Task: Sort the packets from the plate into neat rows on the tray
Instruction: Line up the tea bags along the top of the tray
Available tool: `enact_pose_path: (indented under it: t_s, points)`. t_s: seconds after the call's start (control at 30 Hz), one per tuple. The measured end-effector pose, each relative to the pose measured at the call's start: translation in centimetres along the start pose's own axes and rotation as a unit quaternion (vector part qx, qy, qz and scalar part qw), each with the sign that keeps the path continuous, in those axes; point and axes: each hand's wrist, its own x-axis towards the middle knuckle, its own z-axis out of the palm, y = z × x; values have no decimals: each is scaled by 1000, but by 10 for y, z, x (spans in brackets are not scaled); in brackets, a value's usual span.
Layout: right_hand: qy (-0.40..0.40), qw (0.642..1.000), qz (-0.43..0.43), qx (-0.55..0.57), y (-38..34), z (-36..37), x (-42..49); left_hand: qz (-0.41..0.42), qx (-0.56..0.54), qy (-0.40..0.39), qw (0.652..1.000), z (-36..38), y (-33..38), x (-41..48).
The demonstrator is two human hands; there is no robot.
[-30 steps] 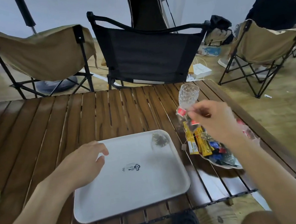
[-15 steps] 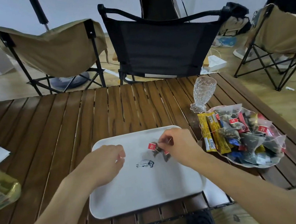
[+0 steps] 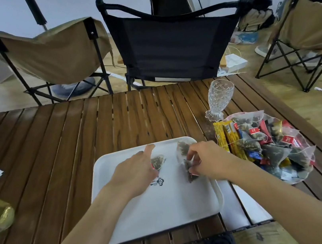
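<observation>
- Head view: my left hand (image 3: 136,172) now presses a small see-through tea packet (image 3: 158,161) down on the flat white plastic tray (image 3: 168,206).
- My right hand (image 3: 207,160) pinches two more packets (image 3: 183,152), just brought over.
- Sorting has only begun: the full clear plate (image 3: 307,154) sits right of my right hand.

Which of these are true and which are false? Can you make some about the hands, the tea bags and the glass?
1. Both hands are over the white tray. True.
2. The right hand pinches a tea bag. True.
3. The plate is empty. False: it is piled with packets.
4. The glass stands on the tray. False: it stands on the wooden table, behind the plate.
5. The left hand touches a tea bag. True.
</observation>
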Motion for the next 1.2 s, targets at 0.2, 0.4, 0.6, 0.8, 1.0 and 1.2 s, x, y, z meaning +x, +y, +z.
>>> enact_pose_path:
  t_s: [0.2,0.4,0.6,0.8,1.0,1.2]
  points:
    - [-9,999,15,32,17,-10,-6,-39,-12,41,998,10,17,28]
    - [-37,999,-11,17,16,0,0,-18,-34,70,997,19,26,52]
    - [-33,999,-8,-25,8,2,3,-1,-46,76,996,26,36,62]
    - [-20,1000,-1,-14,9,-4,0,2,-168,40,985,17,24,58]
    - [-55,998,8,-1,13,-6,1,-6,-263,71,962,11,21,57]
    - [-57,998,7,-8,12,-8,1,30,-264,43,963,13,30,60]
